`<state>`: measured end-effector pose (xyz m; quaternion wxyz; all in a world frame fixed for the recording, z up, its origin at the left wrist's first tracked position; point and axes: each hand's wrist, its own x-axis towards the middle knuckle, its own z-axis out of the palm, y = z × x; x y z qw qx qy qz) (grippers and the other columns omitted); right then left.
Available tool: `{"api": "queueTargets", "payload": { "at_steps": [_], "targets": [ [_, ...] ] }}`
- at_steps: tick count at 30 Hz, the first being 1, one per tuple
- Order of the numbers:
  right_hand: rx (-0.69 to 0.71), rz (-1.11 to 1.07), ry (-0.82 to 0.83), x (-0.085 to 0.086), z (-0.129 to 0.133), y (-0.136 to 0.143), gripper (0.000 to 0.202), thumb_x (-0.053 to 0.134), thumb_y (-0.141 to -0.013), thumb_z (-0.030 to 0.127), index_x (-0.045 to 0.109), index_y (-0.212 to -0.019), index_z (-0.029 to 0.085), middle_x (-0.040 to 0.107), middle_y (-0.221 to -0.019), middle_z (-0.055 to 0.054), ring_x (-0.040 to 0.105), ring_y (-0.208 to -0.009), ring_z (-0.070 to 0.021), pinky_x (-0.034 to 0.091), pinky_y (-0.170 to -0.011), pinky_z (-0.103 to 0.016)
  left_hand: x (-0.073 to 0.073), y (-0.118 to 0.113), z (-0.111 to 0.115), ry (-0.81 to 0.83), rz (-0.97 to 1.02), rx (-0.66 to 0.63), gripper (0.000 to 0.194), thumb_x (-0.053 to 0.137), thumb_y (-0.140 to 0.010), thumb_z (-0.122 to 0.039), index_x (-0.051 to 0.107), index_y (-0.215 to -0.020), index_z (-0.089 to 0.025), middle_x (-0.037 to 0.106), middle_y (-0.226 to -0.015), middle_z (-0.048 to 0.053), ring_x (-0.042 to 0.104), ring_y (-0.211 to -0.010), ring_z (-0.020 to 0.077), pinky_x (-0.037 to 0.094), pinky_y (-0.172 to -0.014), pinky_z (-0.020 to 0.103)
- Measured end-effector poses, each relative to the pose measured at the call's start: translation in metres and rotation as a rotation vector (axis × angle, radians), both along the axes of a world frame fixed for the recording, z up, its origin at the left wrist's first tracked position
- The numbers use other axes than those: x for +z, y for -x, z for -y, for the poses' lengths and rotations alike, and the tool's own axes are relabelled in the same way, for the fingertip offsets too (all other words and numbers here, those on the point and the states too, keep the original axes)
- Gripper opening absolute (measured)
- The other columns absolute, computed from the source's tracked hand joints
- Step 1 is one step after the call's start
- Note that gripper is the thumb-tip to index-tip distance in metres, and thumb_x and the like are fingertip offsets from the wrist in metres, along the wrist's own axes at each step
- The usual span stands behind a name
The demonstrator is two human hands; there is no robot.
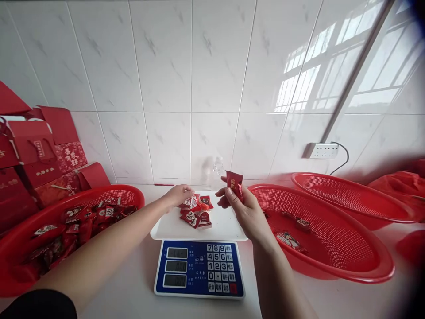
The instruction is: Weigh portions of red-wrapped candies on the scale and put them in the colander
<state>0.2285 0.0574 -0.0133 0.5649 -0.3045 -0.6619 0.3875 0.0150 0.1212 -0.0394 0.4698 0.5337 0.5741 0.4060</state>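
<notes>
Between the thumb and fingers of my right hand (244, 204) is a small dark-red wrapped snack packet (235, 185), raised above the right side of the scale's white tray (225, 221). My left hand (177, 196) is over the tray's left rear part, its fingers curled and pinching the edge of a red snack packet (188, 203). Beside it lie several more red packets, among them one with white lettering (191, 217) and a darker one (205, 218). In front of the tray is the blue keypad panel of the electronic scale (199, 268).
A red basket of packets (133, 195) stands at left, with stacked red gift boxes (43, 164) behind. At right, a red basket (361, 266) holds a few packets; another red basket (352, 188) is behind it. A clear bottle (218, 166) and a power strip (322, 150) are near the tiled wall.
</notes>
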Motion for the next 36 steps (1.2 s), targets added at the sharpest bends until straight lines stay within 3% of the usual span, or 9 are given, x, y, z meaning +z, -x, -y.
{"api": "queueTargets", "payload": {
  "at_steps": [5, 8, 11, 14, 18, 24, 29, 36],
  "targets": [
    [0.005, -0.007, 0.022, 0.001, -0.001, -0.001, 0.041, 0.053, -0.087, 0.046, 0.055, -0.117, 0.018, 0.065, -0.085, -0.004, 0.061, -0.069, -0.0143, 0.052, -0.07, -0.033, 0.005, 0.001, 0.011, 0.04, 0.263, 0.063, 0.015, 0.07, -0.071, -0.021, 0.058, -0.08, -0.018, 0.062, -0.073, 0.001, 0.062, -0.071, 0.0138, 0.052, -0.076, 0.031],
    [0.004, -0.004, 0.022, 0.001, -0.001, -0.001, 0.039, 0.053, -0.087, 0.045, 0.056, -0.117, 0.019, 0.065, -0.085, -0.004, 0.06, -0.069, -0.0144, 0.052, -0.07, -0.034, 0.009, -0.002, 0.025, 0.009, 0.415, 0.058, 0.025, 0.069, -0.068, -0.009, 0.058, -0.089, -0.019, 0.066, -0.081, 0.003, 0.066, -0.082, 0.0147, 0.051, -0.084, 0.029],
    [0.011, 0.001, 0.021, 0.0, -0.001, 0.0, 0.038, 0.053, -0.087, 0.045, 0.057, -0.115, 0.019, 0.064, -0.086, -0.004, 0.06, -0.069, -0.0144, 0.052, -0.069, -0.033, 0.007, -0.005, 0.041, -0.055, 0.518, 0.034, 0.031, 0.069, -0.07, -0.011, 0.058, -0.098, -0.021, 0.069, -0.095, 0.004, 0.065, -0.093, 0.0153, 0.049, -0.09, 0.03],
    [0.022, 0.009, 0.021, -0.002, -0.003, 0.003, 0.039, 0.053, -0.087, 0.045, 0.056, -0.116, 0.019, 0.064, -0.085, -0.004, 0.059, -0.069, -0.0143, 0.052, -0.069, -0.033, 0.002, -0.008, 0.055, -0.119, 0.587, 0.013, 0.032, 0.069, -0.071, -0.013, 0.058, -0.099, -0.022, 0.07, -0.097, 0.003, 0.066, -0.091, 0.0159, 0.049, -0.089, 0.032],
    [0.025, 0.038, 0.017, -0.007, -0.007, 0.007, 0.036, 0.053, -0.087, 0.045, 0.057, -0.112, 0.02, 0.064, -0.083, -0.003, 0.059, -0.07, -0.0146, 0.051, -0.069, -0.033, -0.001, -0.011, 0.068, -0.177, 0.603, -0.003, 0.037, 0.071, -0.069, -0.015, 0.057, -0.102, -0.024, 0.069, -0.097, 0.001, 0.065, -0.09, 0.0168, 0.051, -0.081, 0.031],
    [-0.013, 0.094, 0.036, -0.013, -0.013, 0.013, 0.029, 0.055, -0.085, 0.047, 0.058, -0.081, 0.018, 0.062, -0.073, -0.002, 0.056, -0.066, -0.0144, 0.047, -0.063, -0.031, 0.004, -0.012, 0.08, -0.235, 0.549, -0.013, 0.044, 0.071, -0.069, -0.022, 0.054, -0.11, -0.028, 0.066, -0.096, 0.001, 0.064, -0.086, 0.0175, 0.05, -0.07, 0.028],
    [0.057, -0.03, 0.143, -0.016, -0.017, 0.018, 0.032, 0.061, -0.08, 0.047, 0.052, -0.093, 0.019, 0.066, -0.072, -0.001, 0.059, -0.062, -0.0139, 0.048, -0.061, -0.031, 0.005, -0.005, 0.082, -0.237, 0.567, 0.01, 0.031, 0.072, -0.067, -0.023, 0.06, -0.096, -0.026, 0.063, -0.09, -0.001, 0.062, -0.084, 0.0163, 0.05, -0.07, 0.027],
    [0.043, 0.0, 0.157, -0.021, -0.023, 0.02, 0.031, 0.062, -0.078, 0.047, 0.055, -0.088, 0.018, 0.067, -0.075, -0.003, 0.058, -0.064, -0.0128, 0.047, -0.062, -0.029, 0.007, 0.005, 0.083, -0.244, 0.579, 0.053, 0.027, 0.072, -0.068, -0.025, 0.063, -0.093, -0.022, 0.065, -0.087, 0.001, 0.061, -0.084, 0.0169, 0.05, -0.07, 0.028]
  ]
}}
